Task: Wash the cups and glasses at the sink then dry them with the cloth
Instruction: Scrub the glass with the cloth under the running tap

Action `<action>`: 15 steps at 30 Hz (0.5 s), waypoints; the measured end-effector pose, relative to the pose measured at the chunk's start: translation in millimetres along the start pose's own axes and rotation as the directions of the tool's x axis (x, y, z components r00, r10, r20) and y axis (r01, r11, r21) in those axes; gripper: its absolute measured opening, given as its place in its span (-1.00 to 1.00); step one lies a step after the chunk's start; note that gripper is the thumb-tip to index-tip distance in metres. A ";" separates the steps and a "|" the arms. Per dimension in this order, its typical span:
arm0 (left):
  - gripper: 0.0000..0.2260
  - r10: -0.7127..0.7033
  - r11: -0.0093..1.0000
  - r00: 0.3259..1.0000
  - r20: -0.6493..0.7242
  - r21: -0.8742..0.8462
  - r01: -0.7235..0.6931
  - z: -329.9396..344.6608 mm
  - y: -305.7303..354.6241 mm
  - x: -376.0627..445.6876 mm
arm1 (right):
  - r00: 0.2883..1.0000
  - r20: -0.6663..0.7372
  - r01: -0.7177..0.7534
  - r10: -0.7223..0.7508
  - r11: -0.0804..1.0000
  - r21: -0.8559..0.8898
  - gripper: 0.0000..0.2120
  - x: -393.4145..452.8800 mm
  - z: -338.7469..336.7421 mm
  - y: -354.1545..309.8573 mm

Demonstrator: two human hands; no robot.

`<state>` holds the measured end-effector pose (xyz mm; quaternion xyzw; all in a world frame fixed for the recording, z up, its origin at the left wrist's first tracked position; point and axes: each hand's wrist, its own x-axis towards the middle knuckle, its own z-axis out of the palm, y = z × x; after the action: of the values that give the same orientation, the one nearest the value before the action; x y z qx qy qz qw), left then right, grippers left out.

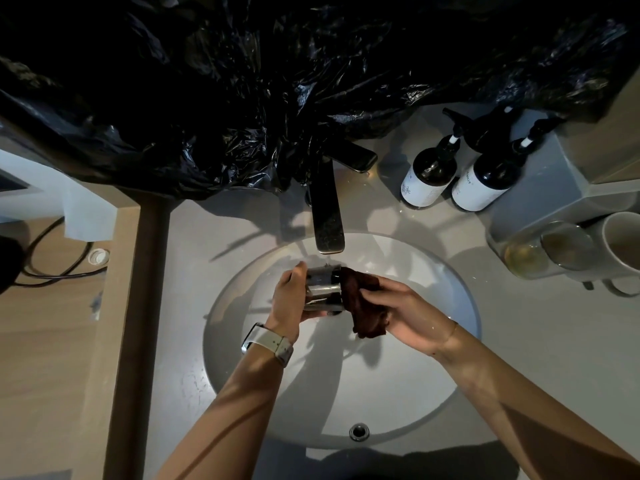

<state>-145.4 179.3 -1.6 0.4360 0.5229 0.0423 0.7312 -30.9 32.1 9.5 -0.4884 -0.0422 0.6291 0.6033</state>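
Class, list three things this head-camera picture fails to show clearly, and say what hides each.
1. Wall or mirror behind the tap: covered by the black plastic sheet.
2. Open end of the glass, held by the left hand: hidden by the dark cloth in the right hand.
3. White mug: cut off by the right edge.
4. Bottle labels: too small to read.

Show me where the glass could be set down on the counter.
Bare counter lies left of the sink, up to the wooden edge. Bare too: right of the basin, below the mugs. Crowded: the right rear, with pump bottles and glasses.
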 end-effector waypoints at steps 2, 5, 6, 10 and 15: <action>-0.67 0.030 0.999 0.999 0.022 0.031 -0.031 2.0 -5.1 -2.3 | 1.000 0.005 -0.015 0.016 0.998 -0.066 -0.60 -1.6 4.1 -0.2; -0.61 0.076 0.995 0.993 0.085 0.058 -0.081 3.0 -12.1 -4.2 | 0.997 0.059 -0.045 0.053 0.990 -0.132 -0.62 -2.9 9.9 -8.2; -0.59 0.094 0.993 0.992 0.086 0.067 -0.100 2.6 -13.7 -4.8 | 0.996 0.070 -0.052 0.062 0.989 -0.137 -0.62 -2.9 10.0 -11.1; -0.65 0.216 0.974 0.972 -0.096 0.091 -0.207 3.1 -17.6 -4.8 | 0.999 0.050 0.001 0.010 0.975 -0.224 -0.75 -1.1 19.6 -16.8; -0.78 0.488 0.852 0.842 -0.231 0.339 -0.400 13.6 -21.0 -9.0 | 0.911 -0.388 0.100 -0.138 0.988 -0.117 -0.81 21.5 36.3 -1.7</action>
<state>-146.9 153.6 -8.3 0.6319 0.5146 0.2060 0.5418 -49.4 69.3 17.3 -0.6296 0.0210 0.4770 0.6129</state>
